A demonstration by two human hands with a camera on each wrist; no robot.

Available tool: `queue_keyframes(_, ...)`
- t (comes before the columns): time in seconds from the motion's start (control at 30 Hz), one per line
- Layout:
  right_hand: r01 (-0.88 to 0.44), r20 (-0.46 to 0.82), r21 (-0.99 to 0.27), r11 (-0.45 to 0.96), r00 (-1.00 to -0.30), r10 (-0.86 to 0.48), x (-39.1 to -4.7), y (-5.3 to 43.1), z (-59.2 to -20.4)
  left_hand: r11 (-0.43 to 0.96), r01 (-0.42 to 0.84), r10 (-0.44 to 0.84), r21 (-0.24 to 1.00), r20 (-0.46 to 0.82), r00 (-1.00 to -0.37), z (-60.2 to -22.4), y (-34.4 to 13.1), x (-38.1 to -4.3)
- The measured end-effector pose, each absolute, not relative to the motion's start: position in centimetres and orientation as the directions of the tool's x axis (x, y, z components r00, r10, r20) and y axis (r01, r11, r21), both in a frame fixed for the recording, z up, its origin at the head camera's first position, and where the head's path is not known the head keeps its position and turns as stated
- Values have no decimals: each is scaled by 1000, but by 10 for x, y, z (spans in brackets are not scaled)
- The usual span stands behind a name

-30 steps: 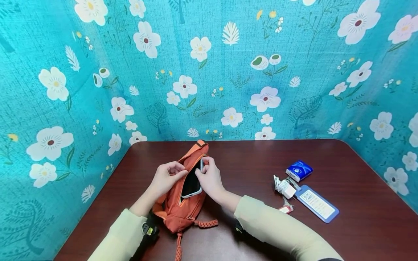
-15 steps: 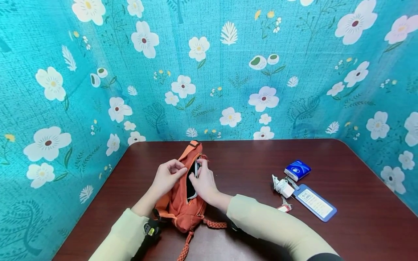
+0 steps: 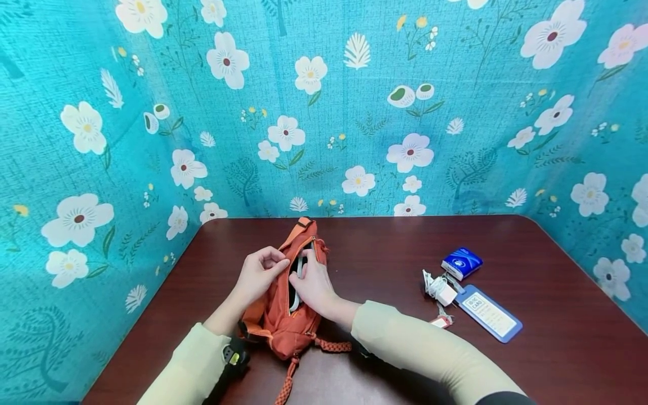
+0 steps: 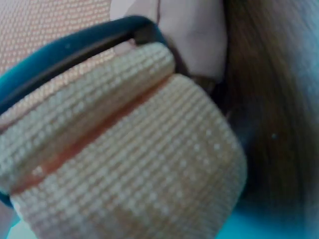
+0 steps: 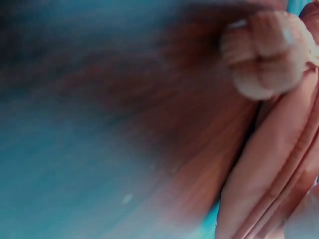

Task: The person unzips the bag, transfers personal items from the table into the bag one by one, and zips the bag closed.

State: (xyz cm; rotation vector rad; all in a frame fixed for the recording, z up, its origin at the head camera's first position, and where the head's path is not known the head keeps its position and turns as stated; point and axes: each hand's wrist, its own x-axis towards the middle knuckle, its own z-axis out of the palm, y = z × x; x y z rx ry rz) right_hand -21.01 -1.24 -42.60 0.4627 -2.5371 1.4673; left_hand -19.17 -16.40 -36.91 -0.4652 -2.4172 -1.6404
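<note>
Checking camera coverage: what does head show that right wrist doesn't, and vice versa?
Head only: phone in the opening of the orange bag; blue packet, white charger and blue-framed card on the table.
Right wrist only: close-up detail of the end of a braided pull and creases along the bag's side.
Both: the bag, a braided pull and the table, blurred in right wrist.

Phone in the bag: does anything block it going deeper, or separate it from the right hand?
Nothing visible: the right hand has its grip on the phone in the open bag, which the left hand pinches. The bag's inside is mostly hidden, so I can't say what lies deeper.
</note>
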Motion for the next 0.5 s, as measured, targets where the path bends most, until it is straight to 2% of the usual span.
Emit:
queue_keyframes(0.2, -307, 215, -838, 450, -945, -245, -211, -10, -427, 349, 354, 142, 868, 324, -935, -369, -164, -191)
queue_keyframes(0.5, -266, 149, -830, 491, -953, -264, -212, -4, -425, 349, 346, 143, 871, 315, -938, -371, -167, -191)
